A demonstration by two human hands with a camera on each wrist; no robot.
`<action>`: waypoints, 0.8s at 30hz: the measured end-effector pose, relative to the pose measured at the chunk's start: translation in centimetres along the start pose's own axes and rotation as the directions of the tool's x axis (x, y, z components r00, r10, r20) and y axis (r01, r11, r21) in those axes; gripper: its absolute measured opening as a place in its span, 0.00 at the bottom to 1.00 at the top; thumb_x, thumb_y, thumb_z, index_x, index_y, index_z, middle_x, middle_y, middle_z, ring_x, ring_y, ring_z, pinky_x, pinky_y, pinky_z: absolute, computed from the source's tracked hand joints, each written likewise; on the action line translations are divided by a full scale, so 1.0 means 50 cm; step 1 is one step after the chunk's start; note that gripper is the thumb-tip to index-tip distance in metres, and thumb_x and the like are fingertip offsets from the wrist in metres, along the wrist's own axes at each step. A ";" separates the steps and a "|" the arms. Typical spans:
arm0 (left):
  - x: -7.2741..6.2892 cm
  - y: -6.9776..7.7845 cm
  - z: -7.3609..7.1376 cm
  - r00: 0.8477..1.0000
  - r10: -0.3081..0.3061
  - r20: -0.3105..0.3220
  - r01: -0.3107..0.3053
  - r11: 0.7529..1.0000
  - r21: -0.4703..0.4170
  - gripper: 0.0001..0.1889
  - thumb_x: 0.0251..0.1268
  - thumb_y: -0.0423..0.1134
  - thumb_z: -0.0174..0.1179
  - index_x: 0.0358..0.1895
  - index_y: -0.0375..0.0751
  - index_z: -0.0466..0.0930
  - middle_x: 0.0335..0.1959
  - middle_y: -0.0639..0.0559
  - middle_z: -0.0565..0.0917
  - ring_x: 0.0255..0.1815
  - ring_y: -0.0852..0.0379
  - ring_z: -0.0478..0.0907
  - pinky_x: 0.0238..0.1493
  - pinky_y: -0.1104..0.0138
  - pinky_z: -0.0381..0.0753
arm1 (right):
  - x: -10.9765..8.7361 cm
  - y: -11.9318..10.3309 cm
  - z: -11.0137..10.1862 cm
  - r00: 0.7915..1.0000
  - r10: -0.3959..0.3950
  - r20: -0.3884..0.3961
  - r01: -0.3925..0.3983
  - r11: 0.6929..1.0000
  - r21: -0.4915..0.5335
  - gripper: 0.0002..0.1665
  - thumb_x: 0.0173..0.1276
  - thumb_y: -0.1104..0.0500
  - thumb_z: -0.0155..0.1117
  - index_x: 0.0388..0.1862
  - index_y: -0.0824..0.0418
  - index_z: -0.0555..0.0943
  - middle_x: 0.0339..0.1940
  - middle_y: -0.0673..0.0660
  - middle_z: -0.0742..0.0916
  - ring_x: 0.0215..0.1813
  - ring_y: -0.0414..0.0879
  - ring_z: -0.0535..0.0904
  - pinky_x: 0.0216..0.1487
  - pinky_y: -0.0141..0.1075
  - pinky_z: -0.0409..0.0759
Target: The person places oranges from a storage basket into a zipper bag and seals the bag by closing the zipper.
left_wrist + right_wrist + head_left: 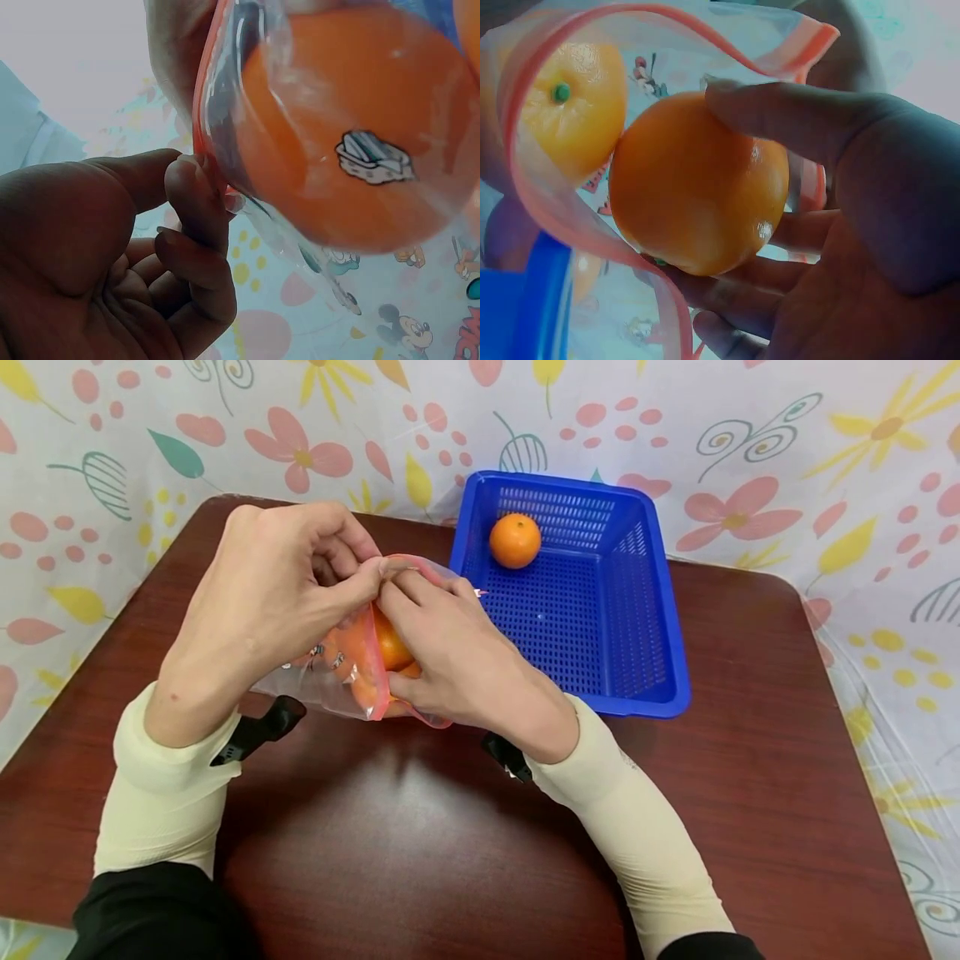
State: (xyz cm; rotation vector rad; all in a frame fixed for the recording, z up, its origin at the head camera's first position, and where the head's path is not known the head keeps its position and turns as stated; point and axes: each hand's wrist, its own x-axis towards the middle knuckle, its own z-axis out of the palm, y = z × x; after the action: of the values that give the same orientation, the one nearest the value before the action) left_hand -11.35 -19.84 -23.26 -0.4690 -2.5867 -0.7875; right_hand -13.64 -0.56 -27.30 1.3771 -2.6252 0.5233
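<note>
A clear zip bag (378, 672) with a pink rim and printed cartoon figures hangs between both hands, to the left of the blue basket. My left hand (258, 589) pinches the rim between thumb and forefinger, its other fingers curled in. Reaching into the wide bag mouth, my right hand (461, 647) holds an orange (697, 187) with the thumb above and fingers below. Another orange (581, 112) with a green stem end lies deeper in the bag. Through the plastic, the left wrist view shows an orange (360, 127) close up.
A blue perforated basket (678, 664) stands at the back of the dark wooden table (757, 760), just right of the bag. One orange (515, 541) sits in its far left corner. A flowered curtain (750, 468) hangs behind the table.
</note>
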 end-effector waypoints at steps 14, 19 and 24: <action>-0.004 0.000 -0.002 1.000 -0.008 -0.004 0.008 1.000 0.006 0.06 0.71 0.40 0.65 0.34 0.47 0.86 0.22 0.62 0.85 0.19 0.70 0.76 0.22 0.72 0.69 | 0.011 -0.012 0.012 0.999 0.042 0.027 -0.045 0.988 0.150 0.25 0.70 0.53 0.74 0.57 0.63 0.75 0.49 0.54 0.78 0.55 0.47 0.72 0.55 0.32 0.71; -0.005 0.000 -0.005 1.000 -0.005 -0.006 0.005 1.000 0.003 0.06 0.71 0.39 0.65 0.33 0.47 0.86 0.22 0.63 0.84 0.19 0.70 0.76 0.22 0.73 0.69 | 0.024 -0.009 0.017 0.998 0.039 0.044 -0.045 0.989 0.139 0.25 0.70 0.50 0.75 0.54 0.64 0.76 0.45 0.54 0.78 0.54 0.48 0.72 0.56 0.33 0.70; -0.003 0.001 -0.006 1.000 0.003 -0.008 -0.003 1.000 -0.002 0.06 0.71 0.40 0.66 0.33 0.47 0.86 0.22 0.63 0.84 0.19 0.70 0.76 0.23 0.73 0.70 | 0.043 0.000 0.022 0.999 0.031 0.036 -0.037 0.983 0.179 0.23 0.66 0.49 0.78 0.46 0.62 0.79 0.35 0.53 0.79 0.44 0.47 0.74 0.47 0.35 0.71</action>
State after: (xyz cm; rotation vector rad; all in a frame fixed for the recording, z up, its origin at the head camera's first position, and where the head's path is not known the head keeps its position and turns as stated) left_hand -11.14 -20.03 -23.07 -0.4702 -2.5776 -0.7896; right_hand -14.83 -2.64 -27.74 1.4022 -2.6890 0.7660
